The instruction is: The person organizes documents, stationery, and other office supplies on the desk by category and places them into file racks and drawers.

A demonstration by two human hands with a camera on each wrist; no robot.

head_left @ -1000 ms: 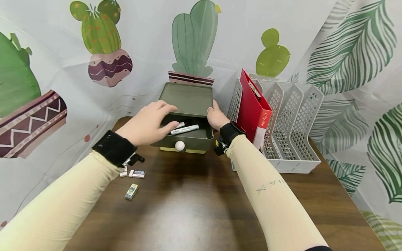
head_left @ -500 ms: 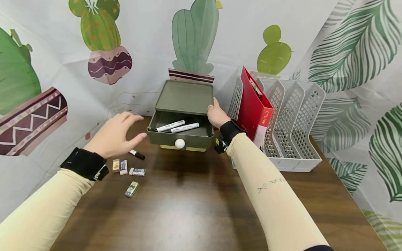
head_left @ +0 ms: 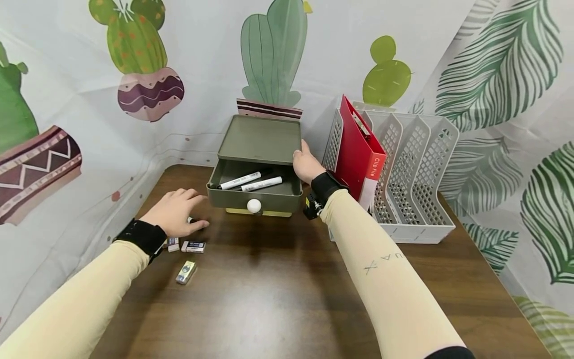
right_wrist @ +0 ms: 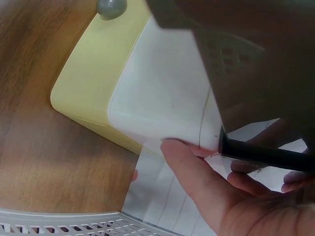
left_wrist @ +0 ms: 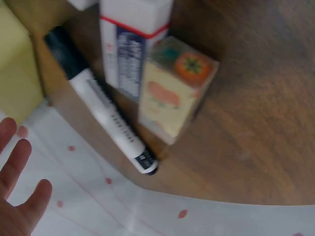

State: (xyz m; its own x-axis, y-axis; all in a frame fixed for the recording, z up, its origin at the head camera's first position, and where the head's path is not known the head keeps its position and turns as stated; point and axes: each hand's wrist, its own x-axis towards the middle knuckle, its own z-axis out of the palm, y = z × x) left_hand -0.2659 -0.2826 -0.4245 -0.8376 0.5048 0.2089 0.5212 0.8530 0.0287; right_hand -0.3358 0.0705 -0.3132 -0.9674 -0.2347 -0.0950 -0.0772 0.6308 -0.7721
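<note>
A small tiered drawer box [head_left: 264, 139] stands against the backdrop, with an olive top and yellow and white parts lower down. Its olive top drawer [head_left: 255, 200] is pulled out and holds two white markers [head_left: 262, 184]. My right hand [head_left: 308, 164] rests against the box's right side; in the right wrist view its thumb touches the white part [right_wrist: 162, 83]. Off the drawer's left side, my left hand [head_left: 172, 212] hovers with spread fingers above a black-capped white marker [left_wrist: 108, 115] on the table. In the head view that hand mostly hides this marker.
Several erasers lie near the left hand, including a blue-and-white one [head_left: 194, 247] and a small yellow-sleeved one [head_left: 186, 272]. A light grey file rack [head_left: 417, 199] at right holds a red clip file [head_left: 358, 154]. A printed cloth [head_left: 202, 65] hangs behind the brown table [head_left: 269, 299].
My left hand has moved from above the open drawer leftward and down to the marker on the table. My right hand stays against the box.
</note>
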